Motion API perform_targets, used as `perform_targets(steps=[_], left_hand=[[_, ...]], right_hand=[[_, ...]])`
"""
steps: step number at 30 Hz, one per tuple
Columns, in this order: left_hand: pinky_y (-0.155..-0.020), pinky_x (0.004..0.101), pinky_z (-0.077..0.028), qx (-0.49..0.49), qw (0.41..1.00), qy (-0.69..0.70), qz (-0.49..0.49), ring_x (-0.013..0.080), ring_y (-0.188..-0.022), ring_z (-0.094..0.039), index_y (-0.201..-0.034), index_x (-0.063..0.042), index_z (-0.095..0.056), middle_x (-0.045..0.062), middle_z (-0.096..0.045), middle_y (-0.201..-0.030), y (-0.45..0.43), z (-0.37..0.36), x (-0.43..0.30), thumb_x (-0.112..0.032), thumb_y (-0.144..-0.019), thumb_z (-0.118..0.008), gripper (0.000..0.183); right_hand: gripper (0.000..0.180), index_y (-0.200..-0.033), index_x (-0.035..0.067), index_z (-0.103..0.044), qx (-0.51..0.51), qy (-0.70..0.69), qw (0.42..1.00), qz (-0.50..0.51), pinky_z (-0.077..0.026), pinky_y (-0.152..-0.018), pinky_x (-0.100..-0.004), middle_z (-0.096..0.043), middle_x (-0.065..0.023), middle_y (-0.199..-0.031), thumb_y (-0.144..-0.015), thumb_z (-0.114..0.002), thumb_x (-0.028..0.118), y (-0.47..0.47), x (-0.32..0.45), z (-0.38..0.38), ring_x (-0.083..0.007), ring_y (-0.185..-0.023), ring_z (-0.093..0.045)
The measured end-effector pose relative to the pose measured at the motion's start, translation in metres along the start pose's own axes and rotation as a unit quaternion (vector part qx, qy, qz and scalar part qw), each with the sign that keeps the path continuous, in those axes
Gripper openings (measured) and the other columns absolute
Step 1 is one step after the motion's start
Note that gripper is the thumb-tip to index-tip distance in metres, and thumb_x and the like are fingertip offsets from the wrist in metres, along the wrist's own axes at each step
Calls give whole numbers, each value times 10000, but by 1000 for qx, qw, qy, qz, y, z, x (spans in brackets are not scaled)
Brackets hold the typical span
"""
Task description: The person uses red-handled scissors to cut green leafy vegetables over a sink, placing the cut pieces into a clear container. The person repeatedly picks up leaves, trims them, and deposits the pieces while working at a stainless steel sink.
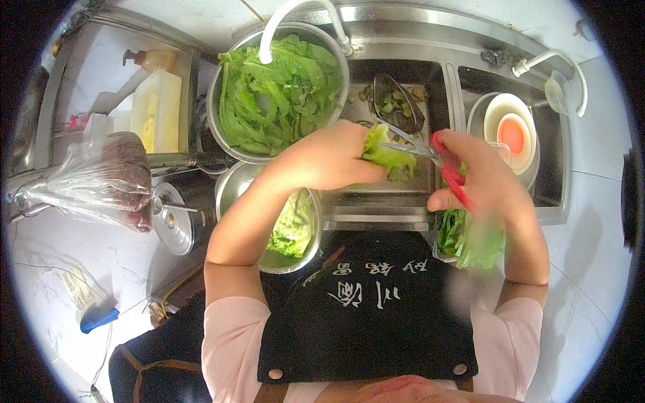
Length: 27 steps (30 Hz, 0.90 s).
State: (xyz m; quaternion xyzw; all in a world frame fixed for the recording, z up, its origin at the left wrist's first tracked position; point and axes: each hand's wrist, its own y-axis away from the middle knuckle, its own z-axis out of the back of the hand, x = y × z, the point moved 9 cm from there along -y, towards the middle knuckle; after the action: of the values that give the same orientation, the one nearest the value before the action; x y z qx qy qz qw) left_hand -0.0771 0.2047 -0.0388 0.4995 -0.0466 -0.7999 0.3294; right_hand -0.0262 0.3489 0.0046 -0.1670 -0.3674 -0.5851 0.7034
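Note:
Above the sink, my left hand (342, 156) grips a piece of leafy lettuce (385, 151). Red-handled scissors (446, 163) are in my right hand (478, 171), their blades parted at the right side of the lettuce. At the upper left, a large metal bowl (214, 111) holds green leaves (282, 90). Nearer me, partly under my left forearm, a second metal bowl (316, 242) contains paler lettuce (289, 231). A clear container (446, 259) with dark green leaves (450, 231) sits below my right hand, beside blurred lighter greens (481, 244).
Vegetable scraps and a dark-rimmed strainer (398, 103) lie in the sink (438, 75). Stacked bowls (509, 128) occupy the right basin. White faucets (330, 12) (554, 53) arch over both sides. A plastic bag (85, 181) with dark contents hangs at left, near a metal lid (174, 219).

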Motion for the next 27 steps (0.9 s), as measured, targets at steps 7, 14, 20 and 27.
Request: perform_targets(steps=[7, 14, 20, 27], left_hand=[[-768, 480, -482, -181, 963, -201, 7, 391, -853, -619, -910, 13, -630, 220, -637, -854, 20, 19, -31, -199, -754, -666, 266], [-780, 471, -485, -202, 957, -196, 70, 389, -878, -616, -921, 21, -609, 212, -637, -878, 28, 24, -28, -194, -767, -661, 269], [-790, 477, -485, -223, 943, -207, 136, 391, -877, -619, -929, 21, -606, 212, -639, -885, 55, 39, -15, -208, -775, -656, 280], [-798, 469, -489, -338, 909, -103, 220, 406, -920, -615, -1014, 20, -623, 246, -644, -965, 119, 73, 48, -200, -751, -651, 344]], right_hand=[[820, -1044, -27, -536, 18, 24, 996, -83, -419, -620, -330, -527, -128, -731, -532, -845, 535, 10, -5, 0, -206, -660, -475], [667, -891, -32, -513, -50, -26, 997, -45, -387, -584, -359, -466, -162, -674, -596, -823, 480, 14, 17, -1, -239, -613, -419], [585, -845, -31, -512, -5, 6, 999, -32, -357, -539, -371, -421, -173, -615, -693, -779, 468, -12, 35, -20, -245, -559, -394], [539, -902, -14, -529, 43, -63, 997, -28, -421, -596, -352, -513, -125, -662, -790, -715, 480, -101, 28, -77, -179, -614, -469]])
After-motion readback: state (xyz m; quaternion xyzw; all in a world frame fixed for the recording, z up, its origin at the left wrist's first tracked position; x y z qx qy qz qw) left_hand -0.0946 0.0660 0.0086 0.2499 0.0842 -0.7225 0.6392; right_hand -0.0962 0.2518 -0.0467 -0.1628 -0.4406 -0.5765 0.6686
